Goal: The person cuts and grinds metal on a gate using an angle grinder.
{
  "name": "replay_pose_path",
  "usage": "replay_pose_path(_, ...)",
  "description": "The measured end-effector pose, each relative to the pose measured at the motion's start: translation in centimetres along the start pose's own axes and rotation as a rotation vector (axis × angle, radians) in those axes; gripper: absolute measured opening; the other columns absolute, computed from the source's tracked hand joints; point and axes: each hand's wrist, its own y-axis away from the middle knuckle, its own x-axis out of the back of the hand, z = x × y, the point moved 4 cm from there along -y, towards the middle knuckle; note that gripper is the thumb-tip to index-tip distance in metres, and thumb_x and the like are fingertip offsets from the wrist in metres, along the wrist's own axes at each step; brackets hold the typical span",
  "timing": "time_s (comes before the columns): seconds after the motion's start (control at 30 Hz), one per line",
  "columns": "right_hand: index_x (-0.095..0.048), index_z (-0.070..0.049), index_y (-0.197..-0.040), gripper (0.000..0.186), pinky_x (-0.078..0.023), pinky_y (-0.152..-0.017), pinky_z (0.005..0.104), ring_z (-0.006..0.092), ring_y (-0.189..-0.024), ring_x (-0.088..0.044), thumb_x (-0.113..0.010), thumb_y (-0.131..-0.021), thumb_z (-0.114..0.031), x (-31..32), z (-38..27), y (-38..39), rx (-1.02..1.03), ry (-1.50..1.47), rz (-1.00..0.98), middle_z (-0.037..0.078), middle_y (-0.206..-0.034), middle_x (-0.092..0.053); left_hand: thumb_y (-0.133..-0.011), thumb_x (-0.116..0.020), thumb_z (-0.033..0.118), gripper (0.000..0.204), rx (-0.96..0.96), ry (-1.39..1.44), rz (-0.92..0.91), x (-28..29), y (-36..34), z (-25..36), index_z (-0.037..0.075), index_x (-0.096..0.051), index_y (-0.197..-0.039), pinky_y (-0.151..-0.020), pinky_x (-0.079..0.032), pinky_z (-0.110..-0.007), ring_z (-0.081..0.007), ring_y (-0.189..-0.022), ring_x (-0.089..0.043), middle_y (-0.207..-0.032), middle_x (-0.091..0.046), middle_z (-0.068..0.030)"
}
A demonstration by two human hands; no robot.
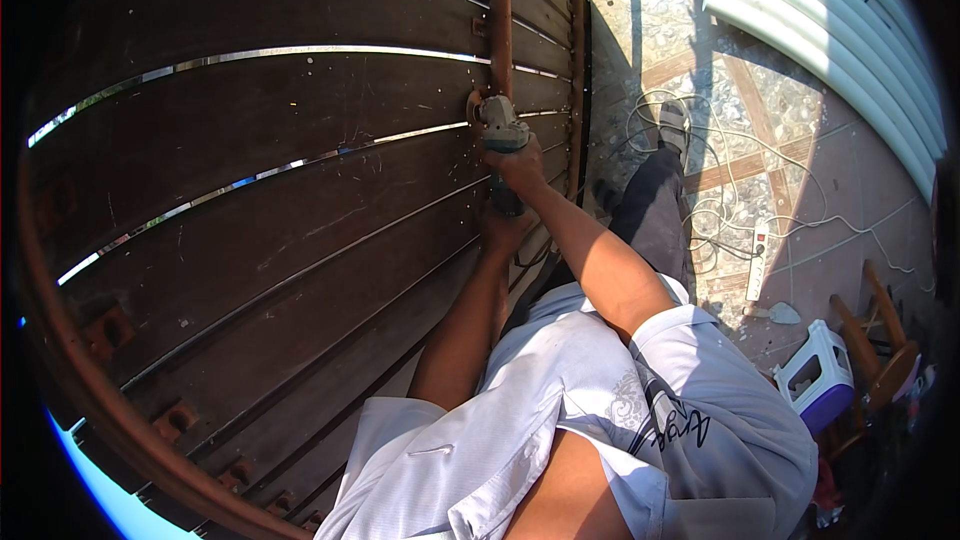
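Note:
An angle grinder (503, 130) with a grey metal head and a dark green body is held against a tall panel of dark brown slats (250, 105). Its reddish-brown disc (474, 107) lies at the edge of a rust-coloured metal bar (500, 15) that crosses the slats; whether disc and bar touch, I cannot tell. My right hand (520, 166) is wrapped round the tool just behind its head. Lower down, my left hand (503, 229) grips the rear of the body. Fingers of both hands are partly hidden by the grip.
A pale cable (730, 175) loops over the tiled floor around my shoe (674, 125) towards a white power strip (757, 265). Beyond it lie a trowel (784, 313), a white-and-purple stool (822, 372) and wooden furniture (890, 370). Long white ribbed sheets (790, 15) are at the upper right.

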Motion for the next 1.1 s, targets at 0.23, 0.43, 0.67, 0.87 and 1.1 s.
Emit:
replay_pose_path(0.23, -0.049, 0.003, -0.119, 0.081, -0.051, -0.09, 0.039, 0.0289, -0.104, -0.064, -0.089, -0.059, -0.033, 0.2, -0.3, 0.1, -0.065, 0.06, -0.076, 0.017, -0.112, -0.064, -0.061, -0.087, 0.029, 0.075, 0.132, -0.075, -0.102, 0.1, 0.1, 0.0, -0.001, -0.056, -0.123, -0.095, -0.05, -0.041, -0.0294, -0.112, -0.064, -0.119, -0.065, -0.0173)
replay_pose_path(0.43, -0.048, 0.003, -0.119, 0.084, -0.051, -0.09, 0.0395, 0.0295, -0.104, -0.064, -0.09, -0.059, -0.038, 0.2, 0.2, 0.0, -0.072, 0.01, -0.091, 0.017, -0.112, -0.064, -0.063, -0.083, 0.025, 0.057, 0.044, -0.101, 0.005, -0.4, 0.2, -0.4, 0.001, -0.063, -0.111, -0.085, -0.053, -0.04, -0.0285, -0.099, -0.07, -0.106, -0.07, -0.015)
replay_pose_path(0.67, -0.063, -0.004, -0.109, 0.054, -0.052, -0.08, 0.0339, 0.019, -0.088, -0.067, -0.086, -0.062, -0.02, 0.2, -2.2, 1.5, -0.056, 0.085, 0.018, 0.008, -0.099, -0.069, -0.062, -0.086, 0.027, 0.069, 0.183, -0.157, -0.073, -0.3, -0.6, -3.0, -0.001, -0.058, -0.119, -0.093, -0.051, -0.04, -0.0274, -0.108, -0.066, -0.116, -0.066, -0.0165)
replay_pose_path(0.87, -0.047, 0.002, -0.12, 0.086, -0.051, -0.09, 0.0388, 0.0262, -0.106, -0.062, -0.092, -0.058, -0.034, 0.4, 0.3, 0.5, -0.156, -0.031, -0.06, 0.016, -0.114, -0.061, -0.063, -0.083, 0.021, 0.054, 0.004, 0.016, -0.01, -0.4, 0.1, -0.7, 0.001, -0.063, -0.109, -0.082, -0.054, -0.039, -0.0251, -0.093, -0.071, -0.104, -0.071, -0.0123)
replay_pose_path(1.1, -0.046, 0.002, -0.121, 0.087, -0.051, -0.092, 0.0402, 0.0294, -0.108, -0.062, -0.091, -0.057, -0.035, 0.6, -0.1, 0.6, -0.113, 0.045, -0.02, 0.018, -0.115, -0.061, -0.063, -0.086, 0.026, 0.063, 0.098, 0.01, -0.125, -0.8, 0.0, -0.9, 0.003, -0.06, -0.116, -0.089, -0.052, -0.04, -0.024, -0.101, -0.067, -0.112, -0.067, -0.0118)
